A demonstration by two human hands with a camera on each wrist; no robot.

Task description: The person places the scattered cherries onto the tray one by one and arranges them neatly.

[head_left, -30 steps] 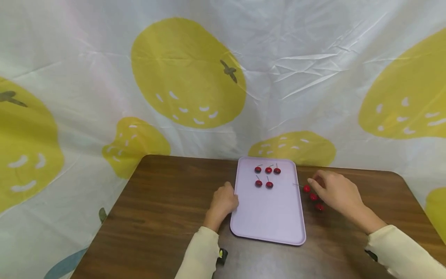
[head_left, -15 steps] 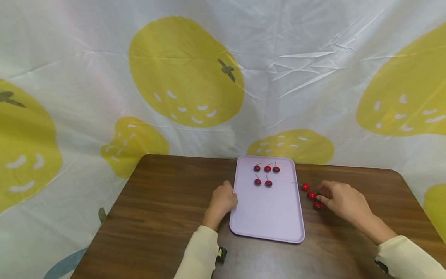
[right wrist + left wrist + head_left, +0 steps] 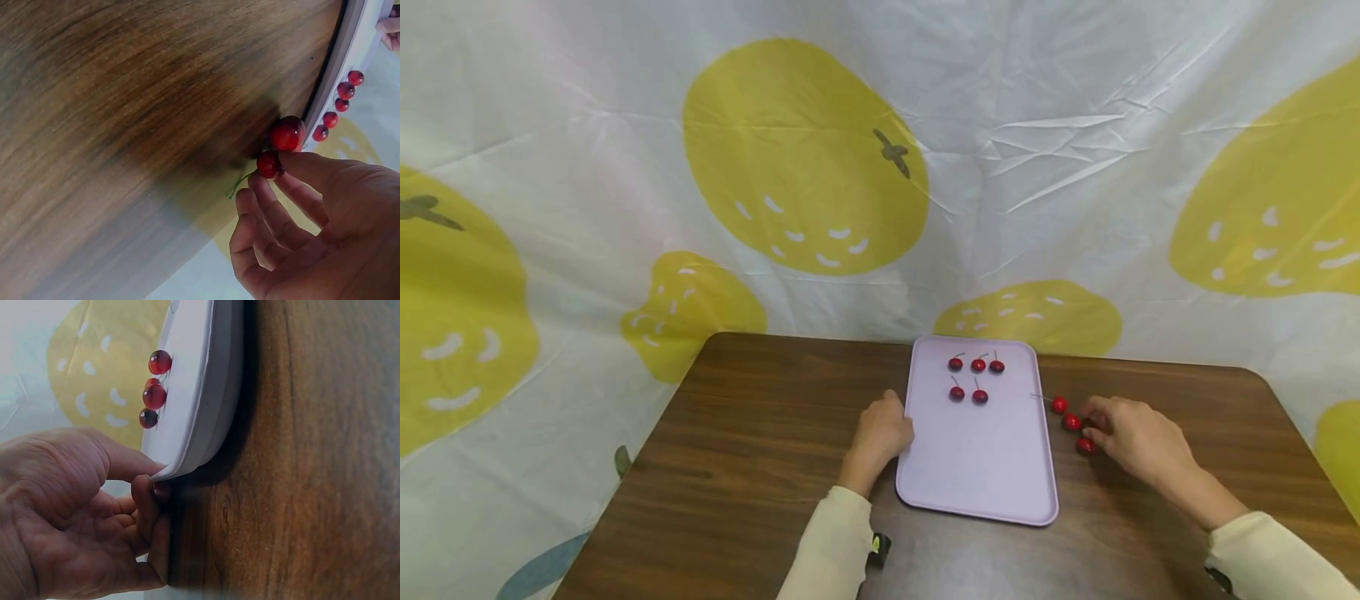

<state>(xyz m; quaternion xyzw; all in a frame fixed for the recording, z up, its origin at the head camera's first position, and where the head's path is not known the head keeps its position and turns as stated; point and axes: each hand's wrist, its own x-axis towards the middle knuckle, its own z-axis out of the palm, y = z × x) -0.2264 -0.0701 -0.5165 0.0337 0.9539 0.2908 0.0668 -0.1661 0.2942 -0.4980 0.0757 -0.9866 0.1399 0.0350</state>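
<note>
My left hand (image 3: 883,429) pinches the left rim of a pale lilac tray (image 3: 973,467); in the left wrist view the thumb lies on the rim and curled fingers sit beneath it. Right of the tray, three red cherries lie in a slanting line on the table. My right hand (image 3: 1142,437) is at this line, thumb and index finger pinching the middle cherry (image 3: 270,164), whose green stem sticks out past the fingertips. Close beside it sits the nearest cherry (image 3: 287,132). The farthest cherry (image 3: 1059,404) points its stem over the tray's rim.
Several dark red cherries (image 3: 980,397) with upright stems stand in two rows on the tray's far half. The brown wooden table (image 3: 760,433) ends at a white curtain (image 3: 1045,192) printed with yellow fruit. A small black object (image 3: 878,550) shows by my left sleeve.
My right hand has drawn back from near the farthest cherry, toward me and slightly right, and its fingertips have come to the middle one. The left hand keeps its place on the tray.
</note>
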